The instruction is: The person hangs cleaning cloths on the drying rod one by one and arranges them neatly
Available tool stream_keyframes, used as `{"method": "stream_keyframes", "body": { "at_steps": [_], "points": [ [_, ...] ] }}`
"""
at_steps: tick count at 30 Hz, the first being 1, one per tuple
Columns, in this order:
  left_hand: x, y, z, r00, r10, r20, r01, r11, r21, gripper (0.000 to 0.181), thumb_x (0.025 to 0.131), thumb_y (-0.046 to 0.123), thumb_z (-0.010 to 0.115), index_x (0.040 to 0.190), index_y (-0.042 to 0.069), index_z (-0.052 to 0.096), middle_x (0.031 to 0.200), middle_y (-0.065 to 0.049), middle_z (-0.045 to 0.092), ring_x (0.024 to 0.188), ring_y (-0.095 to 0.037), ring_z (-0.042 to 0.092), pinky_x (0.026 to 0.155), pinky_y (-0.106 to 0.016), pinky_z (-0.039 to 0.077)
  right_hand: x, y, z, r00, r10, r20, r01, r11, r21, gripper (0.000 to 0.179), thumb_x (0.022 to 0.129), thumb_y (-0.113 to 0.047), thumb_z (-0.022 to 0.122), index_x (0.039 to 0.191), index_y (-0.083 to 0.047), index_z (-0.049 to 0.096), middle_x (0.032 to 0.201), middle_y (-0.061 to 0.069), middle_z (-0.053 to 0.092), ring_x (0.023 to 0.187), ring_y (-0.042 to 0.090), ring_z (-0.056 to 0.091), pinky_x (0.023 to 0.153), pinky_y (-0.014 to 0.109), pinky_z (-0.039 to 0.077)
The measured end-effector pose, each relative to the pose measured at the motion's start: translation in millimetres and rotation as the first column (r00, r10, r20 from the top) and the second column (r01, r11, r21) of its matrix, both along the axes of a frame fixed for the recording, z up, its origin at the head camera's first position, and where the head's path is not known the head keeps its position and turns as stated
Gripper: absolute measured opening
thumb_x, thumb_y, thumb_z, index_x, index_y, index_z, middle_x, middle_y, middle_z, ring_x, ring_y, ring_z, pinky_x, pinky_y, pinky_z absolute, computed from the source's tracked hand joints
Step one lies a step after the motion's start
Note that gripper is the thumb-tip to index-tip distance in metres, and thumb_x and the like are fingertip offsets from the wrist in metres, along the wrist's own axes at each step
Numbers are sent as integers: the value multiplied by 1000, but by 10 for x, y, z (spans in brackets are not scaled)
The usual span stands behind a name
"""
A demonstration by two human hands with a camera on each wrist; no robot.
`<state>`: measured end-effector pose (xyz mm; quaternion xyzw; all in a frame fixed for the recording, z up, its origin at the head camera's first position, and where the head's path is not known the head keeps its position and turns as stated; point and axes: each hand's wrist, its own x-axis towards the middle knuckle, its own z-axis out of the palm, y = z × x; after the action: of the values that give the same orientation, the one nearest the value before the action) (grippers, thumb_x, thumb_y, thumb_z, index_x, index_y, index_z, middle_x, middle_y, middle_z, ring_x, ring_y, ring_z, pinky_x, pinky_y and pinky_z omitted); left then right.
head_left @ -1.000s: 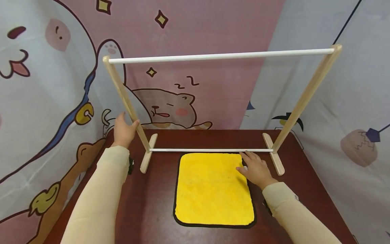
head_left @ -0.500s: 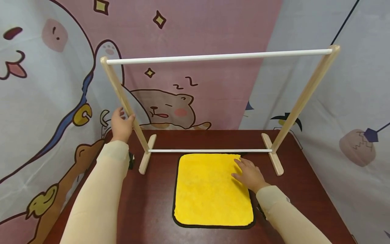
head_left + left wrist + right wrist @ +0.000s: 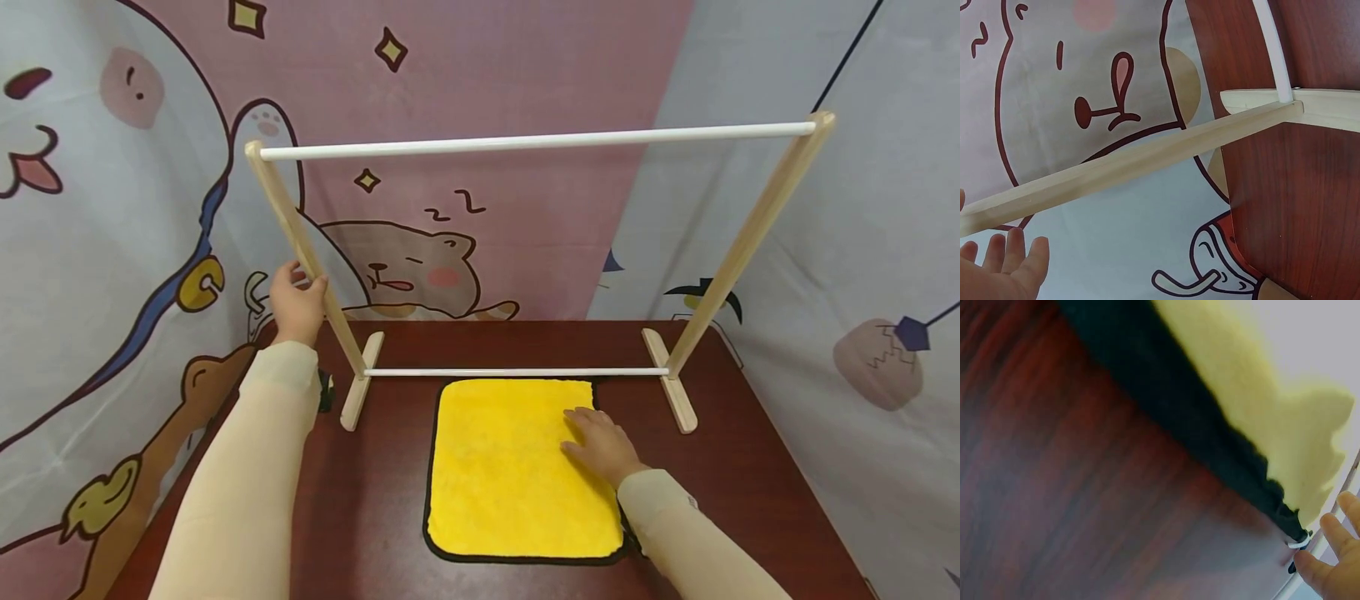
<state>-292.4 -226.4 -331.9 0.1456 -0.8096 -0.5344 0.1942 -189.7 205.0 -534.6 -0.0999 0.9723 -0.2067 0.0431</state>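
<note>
A yellow cloth [image 3: 517, 475] with a black edge lies flat on the table. My right hand [image 3: 602, 446] is over its right side, fingers spread and rather straight. In the right wrist view, the fingers [image 3: 1334, 534] show near the cloth's black border [image 3: 1191, 419], where a small white loop [image 3: 1299, 542] sits. At the left post [image 3: 288, 221] of a wooden rack is my left hand [image 3: 297, 304], thumb on one side and fingers on the other. In the left wrist view its fingertips [image 3: 1016, 244] are loosely extended just below the post, not wrapped round it.
The rack has a white top rod [image 3: 540, 142], a lower white rod [image 3: 517, 372], a right post [image 3: 750, 246] and wooden feet [image 3: 680, 404]. It stands on a dark red-brown table [image 3: 360, 517]. A printed cartoon curtain [image 3: 510, 75] hangs close around the back and sides.
My right hand has moved from the cloth's upper right corner toward me and slightly left. My left hand has shifted slightly up and left at the post. The cloth stays flat.
</note>
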Motion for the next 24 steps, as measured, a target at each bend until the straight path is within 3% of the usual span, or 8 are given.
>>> {"method": "stream_keyframes", "body": {
  "at_steps": [13,24],
  "points": [
    [-26,62,35,1000,1,-10,-1,1000,-18,45,100,16,50,143,5,41,138,-18,47,117,-33,55,95,-42,49,31,-73,-51,1000,-8,-9,8,1000,22,50,89,-25,70,133,-6,57,134,18,53,126,38,47,103,55,39],
    [-63,32,17,1000,7,-8,-8,1000,-30,39,102,15,46,140,5,45,134,-19,51,116,-32,56,92,-43,51,-10,-140,-31,999,17,-31,-13,993,119,37,91,-22,68,126,-11,65,121,13,58,109,30,50,88,45,51]
  ]
}}
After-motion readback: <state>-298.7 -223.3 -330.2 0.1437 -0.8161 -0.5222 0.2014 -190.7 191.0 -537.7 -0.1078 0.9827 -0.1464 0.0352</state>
